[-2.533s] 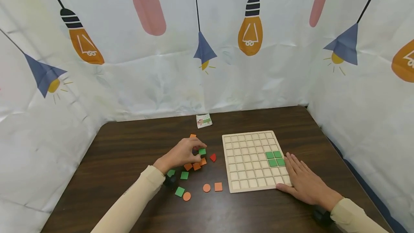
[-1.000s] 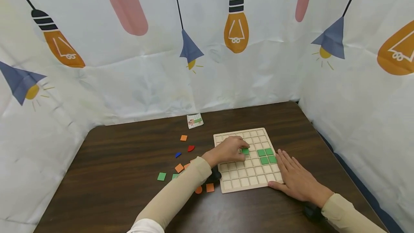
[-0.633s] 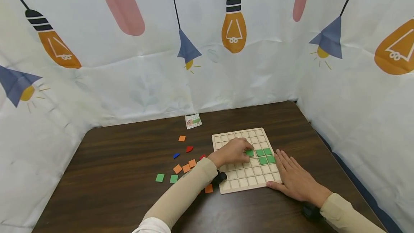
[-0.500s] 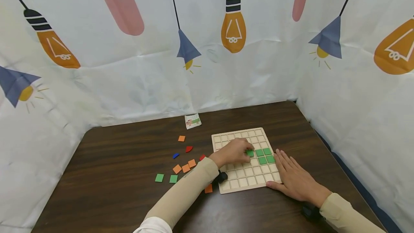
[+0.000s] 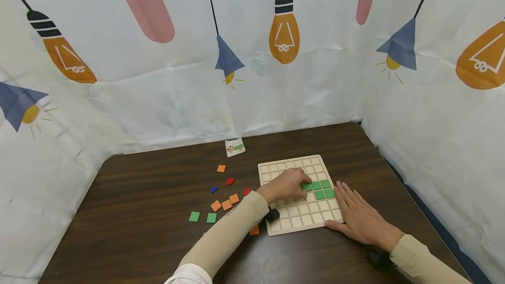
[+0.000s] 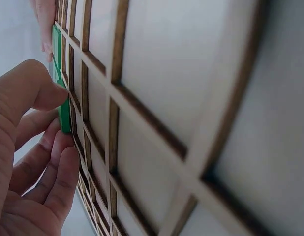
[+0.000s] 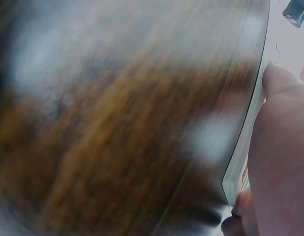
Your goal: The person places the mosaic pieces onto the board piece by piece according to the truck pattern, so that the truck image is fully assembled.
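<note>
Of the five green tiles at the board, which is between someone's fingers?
The leftmost green tile, in the far row: the left hand pinches it between thumb and fingers. The other four green tiles are outside that grip.

The left hand (image 5: pixel 289 185) (head view) partly hides the green tile (image 5: pixel 307 186) it pinches.

No text or number can be read; the marking (image 5: pixel 231 212) on the left sleeve (image 5: pixel 228 235) is too small.

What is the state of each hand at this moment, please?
Left hand: closed, pinching a green tile.
Right hand: open, fingers straight, against the edge of the board.
</note>
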Motion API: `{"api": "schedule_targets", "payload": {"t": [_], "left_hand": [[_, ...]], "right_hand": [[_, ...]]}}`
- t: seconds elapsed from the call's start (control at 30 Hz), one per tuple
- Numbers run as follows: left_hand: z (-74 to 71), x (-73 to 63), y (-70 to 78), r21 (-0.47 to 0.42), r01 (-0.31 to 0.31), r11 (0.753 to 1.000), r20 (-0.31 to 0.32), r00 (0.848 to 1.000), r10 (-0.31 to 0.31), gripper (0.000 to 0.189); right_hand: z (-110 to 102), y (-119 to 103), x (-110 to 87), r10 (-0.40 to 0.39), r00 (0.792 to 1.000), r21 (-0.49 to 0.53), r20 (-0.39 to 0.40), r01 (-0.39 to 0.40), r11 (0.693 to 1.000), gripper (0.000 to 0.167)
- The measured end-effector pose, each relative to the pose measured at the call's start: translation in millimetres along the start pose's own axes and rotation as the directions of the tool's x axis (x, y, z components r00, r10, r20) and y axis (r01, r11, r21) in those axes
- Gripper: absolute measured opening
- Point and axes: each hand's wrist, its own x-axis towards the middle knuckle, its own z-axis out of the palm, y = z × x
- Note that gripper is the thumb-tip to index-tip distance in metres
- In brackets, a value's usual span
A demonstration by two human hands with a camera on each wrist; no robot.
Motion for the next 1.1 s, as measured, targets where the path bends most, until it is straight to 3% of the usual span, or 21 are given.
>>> {"api": "schedule_targets", "payload": {"t": [0.33, 0.53, 0.87, 1.1], "left_hand": [[-2.4, -6.0, -1.6, 0.026, -0.017, 1.0, 0.011, 1.0, 0.016, 0.042], [-10.0, -17.7, -6.3, 0.017, -0.034, 0.999, -0.026, 0.999, 0.034, 0.039], [-34.5, -59.2, -33.8, -0.04, 0.068, 0.997, -0.089, 0.993, -0.072, 0.038], [-54.5, -93.0, -44.9, -0.085, 0.115, 0.99, -0.121, 0.985, -0.125, 0.038]], "right_hand": [[-1, -4, 0.7, 0.001, 1.0, 0.007, 0.011, -0.001, 1.0, 0.105], [-2, -3, 0.3, 0.009, 1.0, 0.02, 0.026, -0.009, 1.0, 0.106], [-2, -3, 0.4, 0.003, 1.0, 0.018, 0.029, -0.004, 1.0, 0.106], [0, -5, 0.2, -0.009, 1.0, 0.019, 0.023, 0.008, 1.0, 0.106]]}}
